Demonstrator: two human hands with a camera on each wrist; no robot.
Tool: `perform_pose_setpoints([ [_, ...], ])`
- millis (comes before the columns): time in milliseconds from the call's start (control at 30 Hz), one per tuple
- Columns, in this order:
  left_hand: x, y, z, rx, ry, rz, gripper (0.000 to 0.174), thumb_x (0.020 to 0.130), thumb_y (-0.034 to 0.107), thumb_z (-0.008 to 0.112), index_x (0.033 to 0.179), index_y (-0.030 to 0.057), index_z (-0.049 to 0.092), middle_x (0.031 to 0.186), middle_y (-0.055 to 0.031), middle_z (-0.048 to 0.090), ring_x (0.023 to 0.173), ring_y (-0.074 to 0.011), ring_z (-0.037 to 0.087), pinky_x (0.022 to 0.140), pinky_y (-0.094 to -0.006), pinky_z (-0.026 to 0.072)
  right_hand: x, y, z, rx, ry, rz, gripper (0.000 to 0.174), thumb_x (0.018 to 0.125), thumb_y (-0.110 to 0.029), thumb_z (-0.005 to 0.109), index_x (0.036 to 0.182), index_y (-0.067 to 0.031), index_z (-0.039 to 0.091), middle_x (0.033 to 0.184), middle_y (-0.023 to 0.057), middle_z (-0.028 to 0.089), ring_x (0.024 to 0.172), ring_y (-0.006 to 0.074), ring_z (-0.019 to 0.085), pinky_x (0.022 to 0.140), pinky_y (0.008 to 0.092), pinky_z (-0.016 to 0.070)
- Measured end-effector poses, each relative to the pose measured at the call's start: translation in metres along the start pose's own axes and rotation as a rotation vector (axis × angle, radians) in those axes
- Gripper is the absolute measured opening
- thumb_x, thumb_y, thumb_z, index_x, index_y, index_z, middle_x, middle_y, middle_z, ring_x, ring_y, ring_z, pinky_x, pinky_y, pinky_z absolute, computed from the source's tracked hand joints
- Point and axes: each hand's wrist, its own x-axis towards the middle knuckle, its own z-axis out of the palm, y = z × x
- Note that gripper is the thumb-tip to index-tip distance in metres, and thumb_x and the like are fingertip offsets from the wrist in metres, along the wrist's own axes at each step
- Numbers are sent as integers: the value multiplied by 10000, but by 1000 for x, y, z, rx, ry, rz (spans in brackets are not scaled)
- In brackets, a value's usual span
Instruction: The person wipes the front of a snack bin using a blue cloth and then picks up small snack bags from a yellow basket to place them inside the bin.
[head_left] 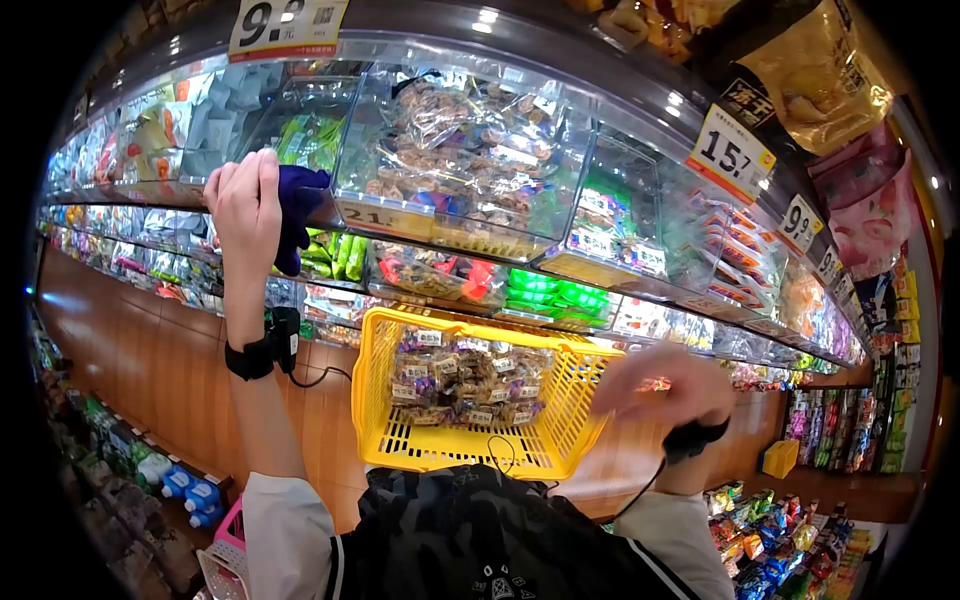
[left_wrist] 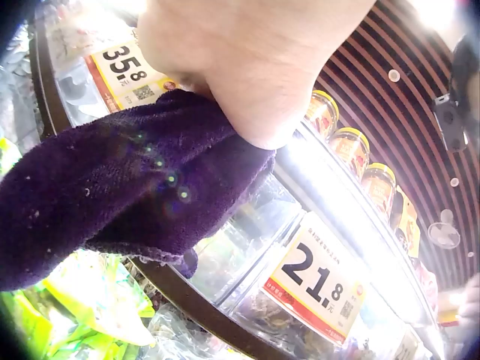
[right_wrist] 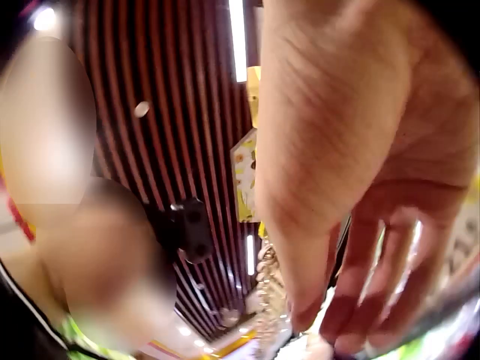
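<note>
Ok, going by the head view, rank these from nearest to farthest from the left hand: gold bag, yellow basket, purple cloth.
From the left hand:
1. Purple cloth: held in that hand.
2. Yellow basket: lower and to the right.
3. Gold bag: farthest, at the picture's upper right.

One price tag (left_wrist: 129,76) near the left wrist reads 35.8元; another tag (left_wrist: 316,283) says 21.8元. Overhead, a white card (head_left: 733,152) shows 15.7, a smaller card (head_left: 800,224) 9.9, the top-left sign (head_left: 287,30) 9 with blurred decimal, and a black label (head_left: 750,103) 冻干.
</note>
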Motion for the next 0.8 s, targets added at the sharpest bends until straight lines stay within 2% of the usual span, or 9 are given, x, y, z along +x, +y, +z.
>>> perform_pose_setpoints([
  [67, 1, 0, 4, -16, 118, 61, 324, 1043, 258, 458, 930, 14, 640, 836, -105, 621, 862, -282, 576, 983, -397, 365, 13, 37, 31, 187, -403, 179, 251, 962, -117, 646, 1183, 1, 659, 1053, 130, 721, 1000, 251, 688, 902, 347, 536],
  [200, 0, -3, 3, 8, 44, 25, 343, 1056, 252, 422, 1032, 6, 659, 881, -93, 631, 899, -275, 575, 1013, -399, 346, 20, 201, 90, -279, 46, 677, 435, 929, -323, 681, 1235, -21, 614, 1103, 150, 700, 1031, 309, 663, 920, 397, 521],
  [267, 0, -2, 2, 15, 29, 18, 345, 1056, 255, 421, 1032, 9, 660, 877, -90, 631, 896, -272, 575, 1010, -397, 347, 2, 291, 131, -612, 235, 556, 490, 870, -335, 718, 1264, -67, 604, 1120, 124, 672, 1108, 322, 604, 958, 436, 484],
  [333, 0, -2, 1, 28, 11, 11, 347, 1057, 259, 420, 1032, 11, 661, 874, -86, 630, 893, -269, 574, 1006, -395, 348, -1, 324, 162, -667, 281, 543, 457, 853, -293, 735, 1223, -59, 608, 1101, 115, 670, 1114, 317, 598, 970, 421, 476],
  [400, 1, 0, 3, -4, 87, 48, 317, 1051, 262, 433, 951, 44, 641, 830, -88, 604, 879, -265, 573, 998, -393, 358, 2, 333, 168, -723, 330, 524, 425, 836, -252, 752, 1183, -51, 612, 1081, 106, 668, 1120, 312, 593, 981, 406, 468],
  [533, 0, -4, 3, 9, 54, 43, 316, 1050, 267, 434, 980, 45, 649, 858, -83, 623, 894, -266, 579, 1007, -397, 359, -8, 333, 150, -300, 374, 682, 264, 856, -174, 745, 1055, -59, 617, 1065, 95, 669, 1057, 290, 632, 896, 417, 500],
  [600, -1, -5, 4, 24, 53, 46, 323, 1055, 261, 421, 1001, 38, 648, 878, -77, 629, 901, -262, 575, 1008, -396, 350, -18, 323, 141, 129, 531, 662, 216, 877, -157, 729, 1038, -64, 620, 1026, 86, 678, 954, 253, 678, 810, 379, 526],
  [667, -1, -7, 6, 37, 56, 47, 331, 1060, 255, 407, 1022, 30, 647, 897, -70, 634, 909, -258, 571, 1008, -395, 341, -20, 283, 133, 7, 558, 638, 186, 901, -135, 707, 1026, -40, 607, 961, 67, 674, 884, 185, 683, 752, 332, 532],
  [800, -2, -11, 7, 19, 61, 36, 326, 1051, 277, 430, 1034, 45, 659, 909, -90, 650, 936, -278, 586, 1021, -418, 350, -28, 254, 130, 273, 699, 471, 159, 939, -131, 681, 999, -12, 593, 884, 21, 637, 859, 91, 630, 740, 266, 524],
])
